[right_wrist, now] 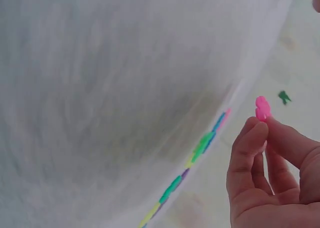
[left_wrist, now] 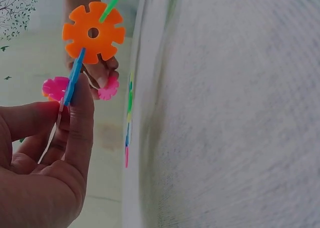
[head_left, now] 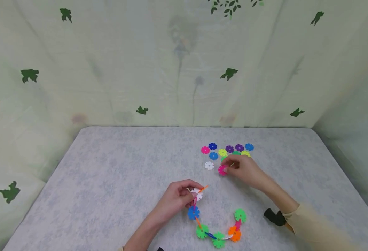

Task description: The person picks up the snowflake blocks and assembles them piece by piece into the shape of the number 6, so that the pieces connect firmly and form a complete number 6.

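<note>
My left hand (head_left: 180, 195) pinches a white notched disc (head_left: 197, 194) between thumb and fingertips. An orange disc (head_left: 203, 189), seen edge-on, is joined to it. From there a curved chain of interlocked discs runs down and right through a blue disc (head_left: 194, 212) and several green ones to a green disc (head_left: 240, 215). In the left wrist view an orange disc (left_wrist: 93, 32) and an edge-on blue disc (left_wrist: 75, 77) stand by the fingertips. My right hand (head_left: 241, 169) pinches a pink notched disc (head_left: 222, 170), which also shows in the right wrist view (right_wrist: 262, 108).
Loose notched discs lie at the back of the grey-covered table (head_left: 124, 167): a white disc (head_left: 209, 165), a pink disc (head_left: 205, 150), a dark blue disc (head_left: 212, 146), purple discs (head_left: 239, 147) and others, some behind the right hand. A patterned curtain (head_left: 158, 69) surrounds the table.
</note>
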Available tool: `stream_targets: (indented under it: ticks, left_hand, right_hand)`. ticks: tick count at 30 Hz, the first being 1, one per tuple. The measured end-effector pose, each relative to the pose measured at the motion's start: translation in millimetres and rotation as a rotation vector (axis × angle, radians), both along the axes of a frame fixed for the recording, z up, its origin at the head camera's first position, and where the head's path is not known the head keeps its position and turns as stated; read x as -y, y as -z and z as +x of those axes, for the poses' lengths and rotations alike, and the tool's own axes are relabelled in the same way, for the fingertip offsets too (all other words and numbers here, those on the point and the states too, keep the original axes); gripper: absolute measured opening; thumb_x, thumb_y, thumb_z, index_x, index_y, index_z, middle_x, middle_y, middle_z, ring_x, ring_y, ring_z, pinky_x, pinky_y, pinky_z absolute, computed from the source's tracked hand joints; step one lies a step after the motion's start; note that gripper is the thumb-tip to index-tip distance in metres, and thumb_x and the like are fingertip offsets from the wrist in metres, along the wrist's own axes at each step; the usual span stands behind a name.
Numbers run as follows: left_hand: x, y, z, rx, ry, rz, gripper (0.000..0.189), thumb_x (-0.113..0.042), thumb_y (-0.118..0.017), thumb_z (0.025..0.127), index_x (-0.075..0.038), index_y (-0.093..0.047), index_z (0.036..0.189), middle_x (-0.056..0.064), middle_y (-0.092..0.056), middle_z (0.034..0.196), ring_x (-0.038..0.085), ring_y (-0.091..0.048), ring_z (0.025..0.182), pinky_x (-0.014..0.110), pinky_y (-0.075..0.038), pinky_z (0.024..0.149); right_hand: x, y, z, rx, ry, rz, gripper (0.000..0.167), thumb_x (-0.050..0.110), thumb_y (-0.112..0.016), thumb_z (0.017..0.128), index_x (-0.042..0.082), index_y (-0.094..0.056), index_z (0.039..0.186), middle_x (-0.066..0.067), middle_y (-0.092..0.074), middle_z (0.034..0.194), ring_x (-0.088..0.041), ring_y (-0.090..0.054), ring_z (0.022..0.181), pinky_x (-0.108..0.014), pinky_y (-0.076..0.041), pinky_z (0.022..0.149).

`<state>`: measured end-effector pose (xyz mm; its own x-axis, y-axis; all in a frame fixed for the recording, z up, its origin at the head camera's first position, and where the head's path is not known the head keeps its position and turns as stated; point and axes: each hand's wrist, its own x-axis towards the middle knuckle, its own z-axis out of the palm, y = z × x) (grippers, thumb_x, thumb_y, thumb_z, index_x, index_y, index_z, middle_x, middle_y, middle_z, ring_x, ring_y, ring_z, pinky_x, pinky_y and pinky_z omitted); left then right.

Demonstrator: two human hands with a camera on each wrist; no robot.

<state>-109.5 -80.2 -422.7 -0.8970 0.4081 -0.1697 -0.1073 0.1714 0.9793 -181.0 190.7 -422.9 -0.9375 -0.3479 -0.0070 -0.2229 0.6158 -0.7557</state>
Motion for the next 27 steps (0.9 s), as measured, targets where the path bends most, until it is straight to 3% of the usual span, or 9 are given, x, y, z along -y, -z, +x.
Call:
stream_targets:
  ticks: [5, 8, 15, 22, 27]
  left_hand:
    - [0.0, 0.0, -0.9, -0.018, 0.005, -0.009, 0.027, 0.000, -0.055, 0.092, -0.011, -0.072, 0.111, 0.007, -0.062, 0.072, 0.016, -0.057, 0.064, 0.033, -0.053, 0.061]
    - [-0.3, 0.2, -1.3, -0.033, 0.003, -0.027, 0.025, -0.002, -0.057, 0.094, -0.012, -0.072, 0.111, 0.007, -0.062, 0.074, 0.017, -0.057, 0.064, 0.033, -0.052, 0.061]
    - [-0.7, 0.2, -2.5, -0.051, 0.008, -0.038, 0.022, -0.004, -0.058, 0.095, -0.012, -0.072, 0.111, 0.007, -0.061, 0.075, 0.018, -0.055, 0.064, 0.031, -0.050, 0.060]
    - [-1.5, -1.8, -2.3, -0.021, 0.015, -0.002, 0.023, -0.002, -0.058, 0.095, -0.012, -0.073, 0.110, 0.005, -0.061, 0.081, 0.020, -0.048, 0.062, 0.023, -0.042, 0.055]
    - [-1.9, -2.3, -1.1, -0.041, 0.021, -0.029, 0.024, -0.002, -0.059, 0.095, -0.017, -0.074, 0.107, 0.005, -0.064, 0.092, 0.018, -0.052, 0.066, 0.023, -0.044, 0.056]
  right_hand:
    - [2, -8.5, 23.3, 0.010, 0.039, -0.101, 0.018, 0.005, -0.068, 0.092, 0.011, -0.071, 0.108, 0.002, -0.068, 0.097, -0.018, -0.063, 0.085, -0.027, -0.055, 0.073]
    - [6, -14.3, 37.0, 0.047, 0.062, -0.177, 0.020, 0.005, -0.066, 0.093, 0.010, -0.070, 0.112, 0.000, -0.069, 0.099, -0.025, -0.065, 0.086, -0.032, -0.056, 0.073]
    - [23, -19.2, 64.6, 0.091, 0.125, -0.371, 0.019, 0.015, -0.065, 0.096, 0.007, -0.069, 0.113, -0.004, -0.069, 0.098, -0.036, -0.064, 0.086, -0.037, -0.056, 0.073]
    - [40, -16.9, 77.2, 0.117, 0.157, -0.438, 0.020, 0.011, -0.065, 0.095, 0.005, -0.068, 0.114, -0.006, -0.069, 0.099, -0.037, -0.063, 0.082, -0.036, -0.056, 0.072]
    - [45, -15.5, 79.8, 0.102, 0.154, -0.420, 0.019, 0.007, -0.066, 0.094, 0.006, -0.069, 0.113, -0.005, -0.069, 0.098, -0.036, -0.064, 0.081, -0.036, -0.057, 0.071]
